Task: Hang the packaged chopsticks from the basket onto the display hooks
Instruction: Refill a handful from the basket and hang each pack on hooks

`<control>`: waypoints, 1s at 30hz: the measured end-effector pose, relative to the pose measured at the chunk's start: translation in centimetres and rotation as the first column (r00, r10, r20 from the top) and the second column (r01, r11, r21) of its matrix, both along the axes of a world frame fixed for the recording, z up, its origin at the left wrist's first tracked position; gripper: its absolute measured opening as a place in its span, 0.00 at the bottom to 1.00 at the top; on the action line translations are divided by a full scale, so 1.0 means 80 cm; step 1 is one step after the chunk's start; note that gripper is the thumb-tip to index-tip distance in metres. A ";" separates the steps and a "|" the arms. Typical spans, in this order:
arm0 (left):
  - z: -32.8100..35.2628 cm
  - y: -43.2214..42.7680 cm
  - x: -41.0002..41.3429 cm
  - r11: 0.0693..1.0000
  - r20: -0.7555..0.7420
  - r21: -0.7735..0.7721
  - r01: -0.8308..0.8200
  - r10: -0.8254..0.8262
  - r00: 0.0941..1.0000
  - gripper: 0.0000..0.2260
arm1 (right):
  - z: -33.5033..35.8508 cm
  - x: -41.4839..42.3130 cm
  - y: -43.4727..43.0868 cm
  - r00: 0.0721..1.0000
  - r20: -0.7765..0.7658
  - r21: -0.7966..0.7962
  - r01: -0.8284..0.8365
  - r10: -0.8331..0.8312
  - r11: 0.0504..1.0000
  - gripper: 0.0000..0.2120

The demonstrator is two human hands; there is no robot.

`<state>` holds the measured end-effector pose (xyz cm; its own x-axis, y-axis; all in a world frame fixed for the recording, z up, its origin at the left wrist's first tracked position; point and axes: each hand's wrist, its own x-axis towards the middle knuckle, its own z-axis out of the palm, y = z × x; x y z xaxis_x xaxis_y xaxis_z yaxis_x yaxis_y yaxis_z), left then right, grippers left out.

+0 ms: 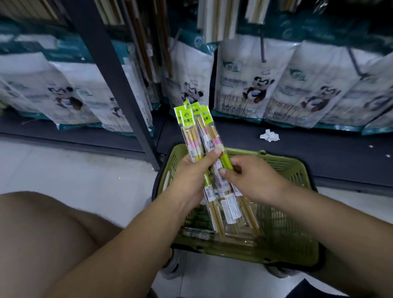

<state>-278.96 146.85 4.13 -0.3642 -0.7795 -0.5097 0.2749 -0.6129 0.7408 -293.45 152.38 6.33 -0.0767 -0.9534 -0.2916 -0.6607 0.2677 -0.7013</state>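
My left hand [193,172] grips a fanned bunch of several chopstick packs [196,130] with bright green header cards, held upright above the green plastic basket [293,212] on the floor. My right hand [250,177] pinches the packs lower down from the right side. More clear-wrapped chopstick packs [196,234] lie in the bottom of the basket. Packs of chopsticks hanging from the display [219,11] show blurred at the top; the hooks themselves are hard to make out.
White and teal panda-print bags [251,81] lean in a row along the dark bottom shelf. A dark metal upright [115,80] stands left of the basket. A crumpled white paper [269,135] lies on the shelf. My bare knee [35,239] fills the lower left.
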 end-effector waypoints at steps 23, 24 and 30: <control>0.295 -0.085 -0.080 0.553 0.091 -0.811 0.191 -0.204 0.975 0.12 | 0.350 -0.081 -0.054 0.929 0.349 -0.677 0.342 -0.125 0.652 0.05; 0.305 -0.090 -0.086 0.540 0.087 -0.821 0.187 -0.206 0.975 0.14 | 0.360 -0.082 -0.056 0.925 0.357 -0.690 0.355 -0.130 0.630 0.07; 0.322 -0.111 -0.099 0.543 0.052 -0.828 0.138 -0.171 0.984 0.21 | 0.390 -0.090 -0.065 0.897 0.410 -0.692 0.425 -0.167 0.584 0.18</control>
<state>-286.85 138.01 29.91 -0.5237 -0.7799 0.3427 0.2703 0.2295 0.9350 -300.65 147.19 37.56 -0.4376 -0.7758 0.4546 -0.3919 -0.2904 -0.8729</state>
